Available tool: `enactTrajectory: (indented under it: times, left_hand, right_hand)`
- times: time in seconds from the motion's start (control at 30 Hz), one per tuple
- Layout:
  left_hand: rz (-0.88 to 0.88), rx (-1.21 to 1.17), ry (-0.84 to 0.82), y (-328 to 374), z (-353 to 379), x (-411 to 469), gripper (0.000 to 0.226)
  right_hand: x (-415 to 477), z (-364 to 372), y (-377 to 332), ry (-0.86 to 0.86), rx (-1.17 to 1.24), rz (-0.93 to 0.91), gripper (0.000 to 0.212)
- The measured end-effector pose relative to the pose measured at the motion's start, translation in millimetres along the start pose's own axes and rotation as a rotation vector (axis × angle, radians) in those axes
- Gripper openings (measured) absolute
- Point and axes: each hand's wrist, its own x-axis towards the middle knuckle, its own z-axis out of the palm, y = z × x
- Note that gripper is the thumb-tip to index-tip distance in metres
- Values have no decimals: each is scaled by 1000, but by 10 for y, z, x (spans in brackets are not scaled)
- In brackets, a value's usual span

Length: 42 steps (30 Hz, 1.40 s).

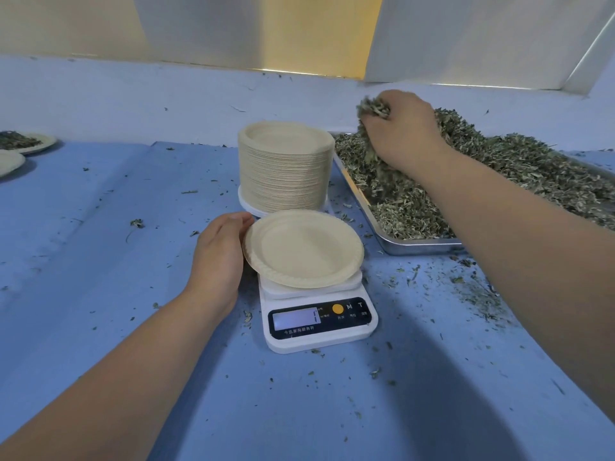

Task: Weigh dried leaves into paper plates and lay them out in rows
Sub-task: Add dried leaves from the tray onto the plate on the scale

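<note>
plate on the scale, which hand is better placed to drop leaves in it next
Right. The right hand grips a handful of leaves above the tray, which sits beside the plate on the scale. The left hand holds the plate's rim and carries no leaves.

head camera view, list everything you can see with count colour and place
scale: one, white, table centre
empty plate: one, beige, on the scale
plate stack: one, beige, behind the scale
tray: one, silver, right of the stack
dried leaves: one heap, grey-green, in the tray
side plates: two, beige, far left edge, one holding leaves
table: one, blue, strewn with leaf bits
left hand: one, grips the empty plate's left rim
right hand: one, grips a handful of leaves over the tray
</note>
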Motion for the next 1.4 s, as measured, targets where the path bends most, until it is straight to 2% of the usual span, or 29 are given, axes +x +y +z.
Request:
enactTrajectory:
  times: [0.2,0.3,0.43,0.63,0.8,0.93,1.07,1.2,1.4]
  left_hand:
    - [1,-10,-7,15,3,-21,26]
    - [7,-30,8,9,4,-18,29]
    - [1,-68,-1,-23,2,8,29]
    - [3,-79,8,0,9,-12,36]
    - [28,-34,-14,20,6,-31,29]
    - [127,56,-107,40,1,-95,30]
    - [254,201,-237,42,28,-160,33]
    - [337,360,-279,29,50,-162,32]
    - [366,264,-255,86,49,-197,30]
  right_hand:
    - [-386,217,-658,-154,230,-112,28]
    - [-712,458,-811,-310,200,-184,27]
    - [-976,648,-767,-554,15,-294,21]
    - [-937,447,-779,-499,-40,-353,20]
    - [-923,301,-654,-427,235,-184,14]
    - [-988,250,-487,-371,272,-111,14]
    - [-1123,268,-264,-384,269,-26,18]
    - [-1286,322,-159,-426,337,-15,29]
    - [-1339,347,-132,-404,434,-10,40]
